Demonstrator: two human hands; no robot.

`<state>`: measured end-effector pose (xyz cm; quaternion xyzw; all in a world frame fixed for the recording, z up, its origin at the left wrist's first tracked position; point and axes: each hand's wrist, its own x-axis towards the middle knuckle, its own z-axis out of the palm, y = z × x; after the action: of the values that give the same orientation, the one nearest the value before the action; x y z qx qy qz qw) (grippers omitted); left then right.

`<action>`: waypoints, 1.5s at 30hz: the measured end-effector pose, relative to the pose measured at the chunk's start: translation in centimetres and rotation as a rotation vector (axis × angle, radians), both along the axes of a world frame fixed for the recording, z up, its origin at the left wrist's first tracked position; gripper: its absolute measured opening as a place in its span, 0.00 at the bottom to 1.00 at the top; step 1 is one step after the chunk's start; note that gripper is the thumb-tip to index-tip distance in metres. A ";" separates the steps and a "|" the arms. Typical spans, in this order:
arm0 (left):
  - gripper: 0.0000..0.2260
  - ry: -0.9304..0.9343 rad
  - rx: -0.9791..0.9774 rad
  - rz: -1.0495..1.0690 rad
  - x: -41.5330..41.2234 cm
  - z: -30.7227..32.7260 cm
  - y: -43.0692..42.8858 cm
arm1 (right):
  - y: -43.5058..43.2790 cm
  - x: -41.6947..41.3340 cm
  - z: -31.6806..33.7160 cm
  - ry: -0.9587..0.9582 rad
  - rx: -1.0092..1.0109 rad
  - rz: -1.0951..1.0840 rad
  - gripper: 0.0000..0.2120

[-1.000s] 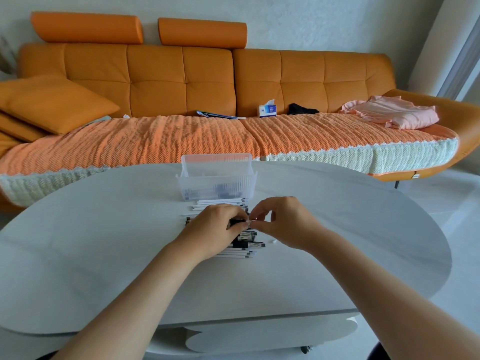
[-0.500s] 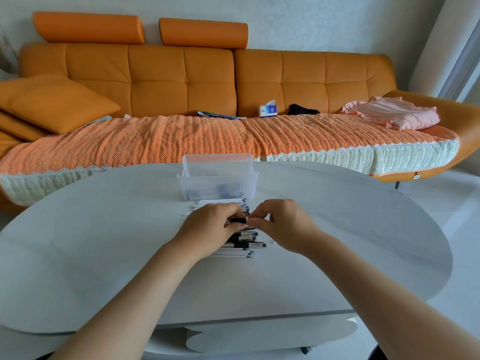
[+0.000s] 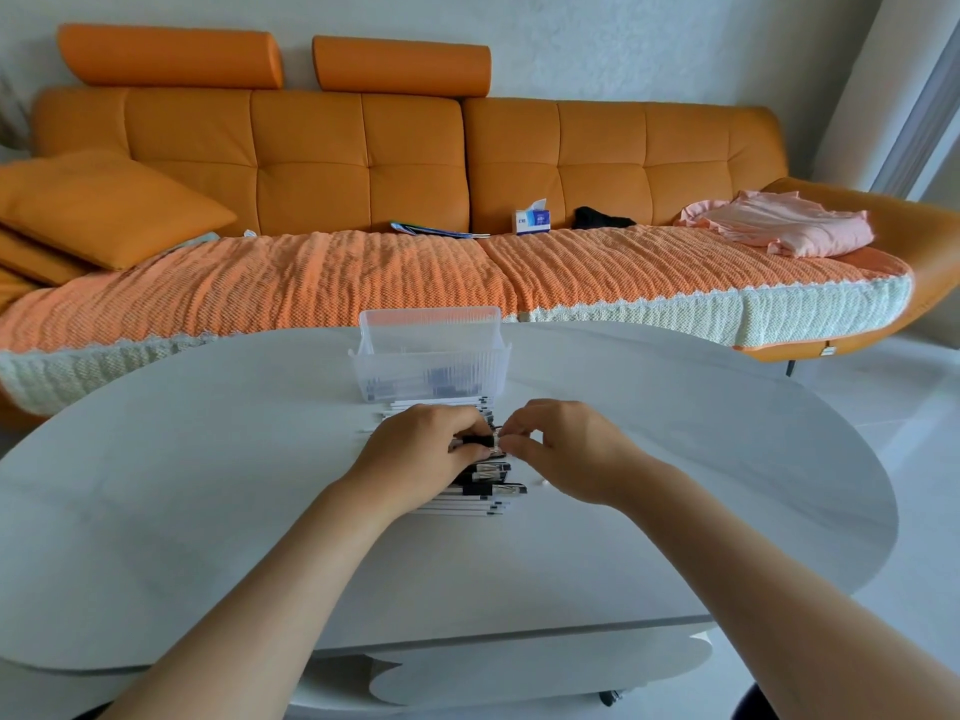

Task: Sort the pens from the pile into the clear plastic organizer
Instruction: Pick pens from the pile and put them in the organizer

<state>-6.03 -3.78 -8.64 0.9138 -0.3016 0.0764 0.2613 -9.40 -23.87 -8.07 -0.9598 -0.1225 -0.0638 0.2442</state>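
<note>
White-barrelled pens (image 3: 467, 505), black caps, stacked before clear organizer (image 3: 431, 356)

You get bright, soft daylight from the right, faint shadows, sharp focus, and wide-angle bending at the edges

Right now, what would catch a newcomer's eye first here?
The long orange tufted sofa fills the background. On the pale grey oval table, the left hand and right hand pinch one pen above a pile of black-and-white pens. Just beyond stands the clear ribbed plastic organizer, pens inside.
</note>
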 end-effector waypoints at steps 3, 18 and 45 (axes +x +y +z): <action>0.03 0.021 -0.034 -0.009 0.1 0.0 -0.2 | 0.0 0.0 -0.1 -0.045 -0.049 0.001 0.07; 0.07 0.076 -0.055 -0.011 0.6 -0.5 -0.7 | -2.7 0.6 0.2 0.044 0.020 -0.171 0.13; 0.07 0.010 0.025 0.039 0.9 -0.7 0.6 | -0.8 0.6 -0.7 -0.010 0.027 -0.085 0.04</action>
<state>-5.13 -3.22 -9.29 0.9230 -0.2832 0.0730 0.2500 -8.77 -24.68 -8.76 -0.9605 -0.0817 -0.0804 0.2535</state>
